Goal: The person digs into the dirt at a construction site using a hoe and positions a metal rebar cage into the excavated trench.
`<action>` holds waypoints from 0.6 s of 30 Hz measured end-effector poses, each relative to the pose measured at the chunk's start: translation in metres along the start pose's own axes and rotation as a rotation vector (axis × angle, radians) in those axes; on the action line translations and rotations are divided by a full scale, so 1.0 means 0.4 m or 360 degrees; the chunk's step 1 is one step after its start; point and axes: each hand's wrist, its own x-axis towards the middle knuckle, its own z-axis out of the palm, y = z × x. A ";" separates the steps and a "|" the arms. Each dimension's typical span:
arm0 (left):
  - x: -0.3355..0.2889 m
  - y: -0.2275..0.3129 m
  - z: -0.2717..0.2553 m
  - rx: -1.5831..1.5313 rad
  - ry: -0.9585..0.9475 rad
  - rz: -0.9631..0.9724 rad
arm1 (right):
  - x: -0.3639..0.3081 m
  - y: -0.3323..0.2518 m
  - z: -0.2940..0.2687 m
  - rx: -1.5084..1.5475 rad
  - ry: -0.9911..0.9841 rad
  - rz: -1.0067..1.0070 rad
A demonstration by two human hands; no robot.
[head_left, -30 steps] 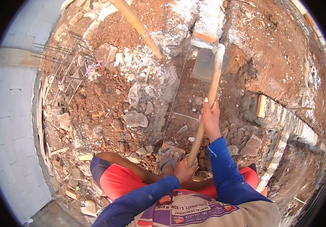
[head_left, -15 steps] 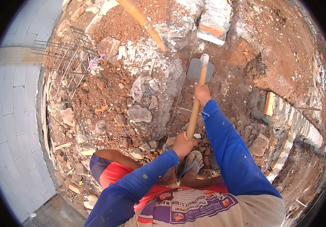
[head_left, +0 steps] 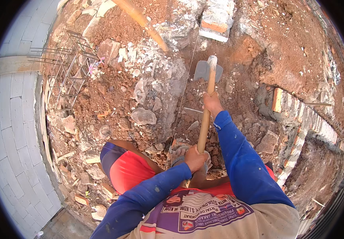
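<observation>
I hold a hoe with a long wooden handle (head_left: 204,133) and a wide grey metal blade (head_left: 201,71). Near the handle's lower end, my left hand (head_left: 196,158) is closed round the wood. Further up, just short of the blade, my right hand (head_left: 212,103) grips the same handle. The blade is over reddish-brown soil in a shallow trench (head_left: 229,79); whether its edge touches the ground I cannot tell. My feet are partly hidden below my left hand. A thin string line (head_left: 185,89) runs along the trench, left of the hoe.
A whitish brick block (head_left: 216,22) stands at the trench's far end. Low brickwork (head_left: 303,115) lies right. A bamboo pole (head_left: 144,22) slants in at the top. Left are a steel rebar cage (head_left: 70,75), loose stones (head_left: 143,116) and a grey block wall (head_left: 12,131).
My right hand is slightly farther from the blade along the handle. The view has shifted, with the scene sliding left. My left knee shows more, and my feet appear in a different place.
</observation>
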 end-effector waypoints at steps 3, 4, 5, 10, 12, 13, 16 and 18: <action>-0.099 -0.128 0.004 0.0220 -0.0034 0.0203 | -0.131 0.023 -0.041 0.0126 0.0102 0.0160; -0.123 -0.137 0.013 0.0338 -0.0070 0.0244 | -0.166 0.019 -0.057 0.0117 0.0101 0.0156; -0.127 -0.119 0.015 0.0324 -0.0084 0.0245 | -0.203 0.014 -0.075 0.0212 0.0159 0.0150; -0.068 -0.018 0.071 0.0372 -0.0081 0.0418 | -0.232 -0.212 -0.220 0.0402 0.0337 -0.0319; 0.036 0.052 0.060 0.0375 -0.0064 0.0430 | -0.220 -0.335 -0.236 0.0319 0.0479 -0.0543; 0.119 0.069 0.047 0.0378 0.0011 0.0582 | -0.180 -0.382 -0.229 0.0297 0.0519 -0.0705; 0.262 0.066 -0.028 0.0317 0.0085 0.0724 | -0.055 -0.413 -0.132 0.0287 0.0499 -0.0867; 0.250 0.009 -0.029 0.0132 0.0006 0.0496 | 0.017 -0.278 -0.067 0.0101 0.0424 -0.0743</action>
